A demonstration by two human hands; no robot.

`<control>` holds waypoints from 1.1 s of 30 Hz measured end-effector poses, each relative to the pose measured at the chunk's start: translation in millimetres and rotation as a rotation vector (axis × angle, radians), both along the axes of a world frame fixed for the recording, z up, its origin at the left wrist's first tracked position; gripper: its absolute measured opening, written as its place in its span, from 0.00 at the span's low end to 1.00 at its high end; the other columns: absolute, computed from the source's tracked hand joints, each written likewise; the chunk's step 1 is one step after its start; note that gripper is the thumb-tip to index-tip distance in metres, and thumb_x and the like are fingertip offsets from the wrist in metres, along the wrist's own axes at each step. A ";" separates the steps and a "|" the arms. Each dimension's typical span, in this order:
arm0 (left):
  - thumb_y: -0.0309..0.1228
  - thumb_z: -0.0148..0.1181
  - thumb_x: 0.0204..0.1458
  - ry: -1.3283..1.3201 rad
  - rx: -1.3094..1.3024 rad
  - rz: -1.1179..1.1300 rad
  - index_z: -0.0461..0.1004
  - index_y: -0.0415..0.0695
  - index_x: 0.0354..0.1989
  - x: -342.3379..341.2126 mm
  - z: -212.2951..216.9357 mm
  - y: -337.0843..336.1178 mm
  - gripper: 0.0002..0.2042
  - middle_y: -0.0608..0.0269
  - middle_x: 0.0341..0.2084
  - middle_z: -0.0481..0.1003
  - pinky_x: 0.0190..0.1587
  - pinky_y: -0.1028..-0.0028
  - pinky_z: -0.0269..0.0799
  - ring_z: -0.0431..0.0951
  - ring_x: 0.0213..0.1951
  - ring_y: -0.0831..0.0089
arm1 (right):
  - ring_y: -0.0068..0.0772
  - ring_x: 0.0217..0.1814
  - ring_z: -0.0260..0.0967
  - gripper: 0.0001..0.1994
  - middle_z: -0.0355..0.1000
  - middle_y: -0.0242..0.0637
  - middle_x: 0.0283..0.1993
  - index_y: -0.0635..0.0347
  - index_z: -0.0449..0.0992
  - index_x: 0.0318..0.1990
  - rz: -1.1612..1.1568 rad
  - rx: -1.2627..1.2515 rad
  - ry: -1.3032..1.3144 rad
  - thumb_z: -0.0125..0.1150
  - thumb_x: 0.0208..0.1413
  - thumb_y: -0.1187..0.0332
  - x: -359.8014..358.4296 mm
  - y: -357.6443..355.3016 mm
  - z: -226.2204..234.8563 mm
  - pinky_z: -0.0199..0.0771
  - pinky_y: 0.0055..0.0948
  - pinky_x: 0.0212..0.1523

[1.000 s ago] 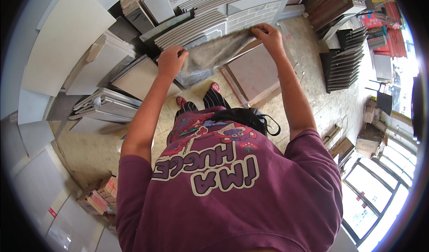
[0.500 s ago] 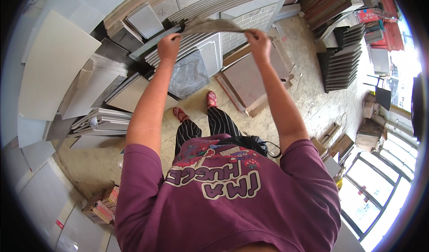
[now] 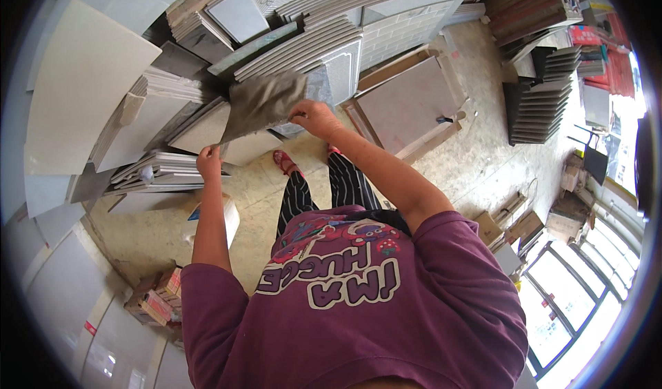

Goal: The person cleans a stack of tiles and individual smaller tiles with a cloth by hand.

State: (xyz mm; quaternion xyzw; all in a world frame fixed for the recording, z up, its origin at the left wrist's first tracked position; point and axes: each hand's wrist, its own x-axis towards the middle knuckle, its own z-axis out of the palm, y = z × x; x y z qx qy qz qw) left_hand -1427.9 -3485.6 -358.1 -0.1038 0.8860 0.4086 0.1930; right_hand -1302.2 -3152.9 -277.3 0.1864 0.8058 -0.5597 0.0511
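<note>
A creased grey-brown cloth [image 3: 265, 103] hangs stretched between my two hands. Low on its left side, my left hand [image 3: 209, 161] pinches one corner, close to a stack of pale tiles [image 3: 162, 170]. My right hand [image 3: 316, 119], higher up and to the right, has its fingers closed on the cloth's other end. Behind the cloth lean several upright tiles [image 3: 296, 55], partly covered by it. Part of a grey marbled panel [image 3: 318, 84] shows beside its right edge.
A flat tile on cardboard [image 3: 407, 106] lies on the floor to the right. Beyond it stands a dark rack of tiles [image 3: 541, 106]. Large cream slabs [image 3: 89, 93] lean at the left. A white container [image 3: 226, 217] stands by my left forearm, and boxes [image 3: 155, 298] sit lower left.
Both hands have moved left and toward me with the cloth, the left one further. The cloth, raised and billowing before, now hangs slanted. The white container has come into sight.
</note>
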 end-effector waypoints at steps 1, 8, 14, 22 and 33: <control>0.30 0.60 0.47 -0.008 0.004 0.030 0.76 0.39 0.34 2.5 10.5 -1.4 0.09 0.64 0.22 0.72 0.21 0.75 0.70 0.72 0.17 0.75 | 0.44 0.38 0.70 0.06 0.72 0.43 0.35 0.56 0.78 0.31 0.019 -0.008 0.009 0.60 0.44 0.67 -2.1 -0.6 5.1 0.70 0.35 0.41; 0.30 0.59 0.49 0.103 0.242 -0.126 0.73 0.37 0.35 -26.4 76.6 77.8 0.09 0.66 0.23 0.72 0.20 0.79 0.67 0.70 0.18 0.81 | 0.42 0.36 0.71 0.07 0.74 0.42 0.35 0.56 0.78 0.33 -0.099 0.097 0.109 0.60 0.45 0.67 -20.1 71.3 48.4 0.71 0.32 0.40; 0.26 0.58 0.50 0.209 0.520 -0.293 0.73 0.36 0.35 -36.4 136.6 223.6 0.07 0.66 0.24 0.74 0.23 0.82 0.67 0.70 0.22 0.83 | 0.30 0.34 0.71 0.08 0.72 0.40 0.33 0.61 0.77 0.35 -0.448 0.198 0.198 0.62 0.47 0.69 -0.4 171.5 97.5 0.70 0.25 0.39; 0.28 0.58 0.50 0.245 0.479 -0.402 0.75 0.39 0.35 -47.3 77.2 282.7 0.07 0.65 0.22 0.74 0.23 0.81 0.67 0.74 0.21 0.80 | 0.34 0.32 0.70 0.08 0.71 0.40 0.31 0.60 0.78 0.33 -0.698 0.331 0.210 0.63 0.45 0.69 13.7 187.9 58.9 0.70 0.28 0.36; 0.29 0.62 0.44 0.041 0.176 -0.026 0.75 0.36 0.31 -24.7 -16.6 28.0 0.09 0.61 0.22 0.74 0.19 0.77 0.71 0.73 0.19 0.75 | 0.44 0.40 0.70 0.06 0.73 0.43 0.34 0.55 0.78 0.31 -0.112 0.138 0.036 0.59 0.44 0.68 -10.4 12.6 -16.7 0.70 0.36 0.42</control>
